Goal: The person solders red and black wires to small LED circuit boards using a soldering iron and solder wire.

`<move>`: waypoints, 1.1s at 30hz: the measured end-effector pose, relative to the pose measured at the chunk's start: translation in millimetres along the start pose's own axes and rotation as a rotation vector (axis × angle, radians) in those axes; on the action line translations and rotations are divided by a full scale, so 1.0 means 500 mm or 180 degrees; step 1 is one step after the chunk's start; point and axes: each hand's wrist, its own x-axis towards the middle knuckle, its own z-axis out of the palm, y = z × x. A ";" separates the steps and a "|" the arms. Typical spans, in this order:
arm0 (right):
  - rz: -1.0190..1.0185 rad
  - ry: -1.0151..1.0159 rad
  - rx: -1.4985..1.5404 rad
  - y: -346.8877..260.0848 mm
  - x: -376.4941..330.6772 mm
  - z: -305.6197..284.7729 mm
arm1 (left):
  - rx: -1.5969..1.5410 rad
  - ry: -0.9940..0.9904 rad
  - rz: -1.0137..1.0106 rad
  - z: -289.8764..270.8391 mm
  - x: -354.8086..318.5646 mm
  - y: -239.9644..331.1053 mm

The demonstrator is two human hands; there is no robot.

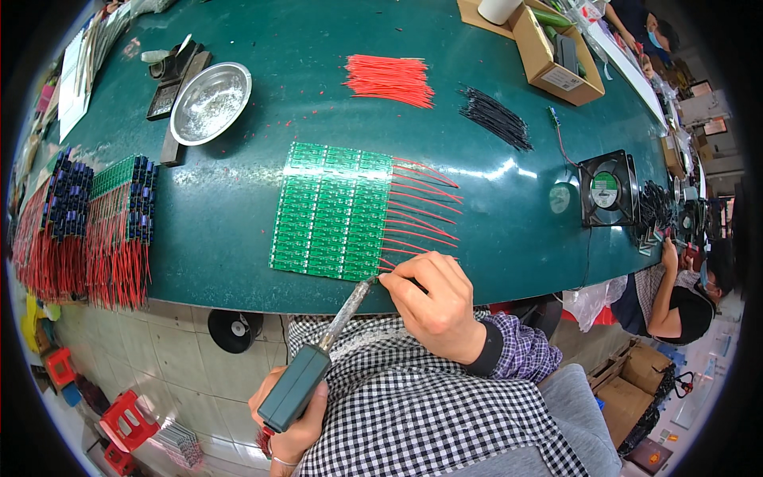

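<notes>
A green circuit board panel (pixel 330 211) lies flat on the table, with several red wires (pixel 425 230) sticking out from its right edge. My left hand (pixel 310 425) is wrapped round the dark green handle of a soldering iron (pixel 296 388). The iron slants up to the panel's lower right corner, its tip at the edge there. Close beside that tip, my right hand (pixel 435 306) has thumb and forefinger pinched at the lowest wire end. Its fingers partly cover what they hold, which looks like a red wire.
Behind the panel lie bundles of loose red wires (pixel 389 79) and black wires (pixel 497 119). A metal bowl (pixel 179 119) rests at the back left, and wired board stacks (pixel 119 226) stand at the left. On the right are a fan (pixel 608 189) and a cardboard box (pixel 564 79); people work beyond.
</notes>
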 end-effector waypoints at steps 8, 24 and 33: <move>0.0005 -0.0023 0.0004 0.000 0.002 0.000 | -0.0049 0.0142 -0.0093 -0.002 -0.007 -0.003; 0.0093 -0.0291 -0.0115 0.002 0.027 -0.039 | -0.0739 0.1316 0.0372 -0.003 0.070 -0.035; 0.0391 0.0397 -0.1500 0.284 0.151 -0.124 | -0.0301 0.2322 0.0458 -0.060 0.349 0.019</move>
